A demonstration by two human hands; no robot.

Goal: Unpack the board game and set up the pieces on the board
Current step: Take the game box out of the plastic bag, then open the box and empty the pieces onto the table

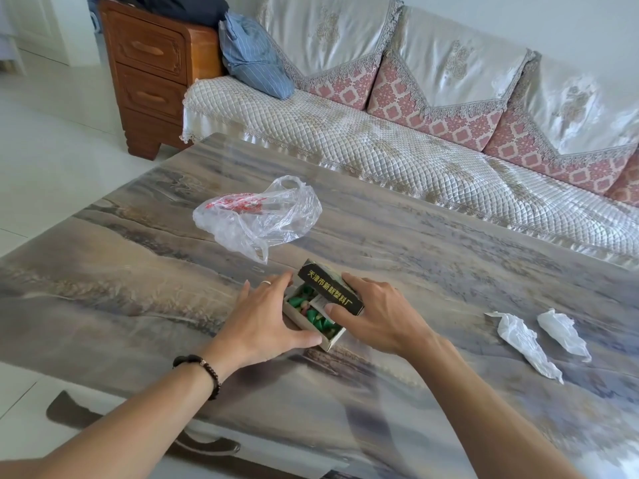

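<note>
While the lid point(330, 288) is only half off, this is the unpacking step: the left hand point(266, 323) clamps the box tray point(313, 323) by its near-left side, thumb along the front edge, and the right hand point(377, 316) pinches the lid, tilted up off the tray's far-right side. The pieces point(304, 307) (mostly green, some pink, uncountable in the heap) sit between the two grips. Next move, I'd say: lift the lid clear, park it right of the grip, then find the board, which isn't visible. Count: one tray, one lid, one plastic bag point(257, 216) beyond the hands, two crumpled wrappers point(525, 344) well right, all on the table point(449, 271).
</note>
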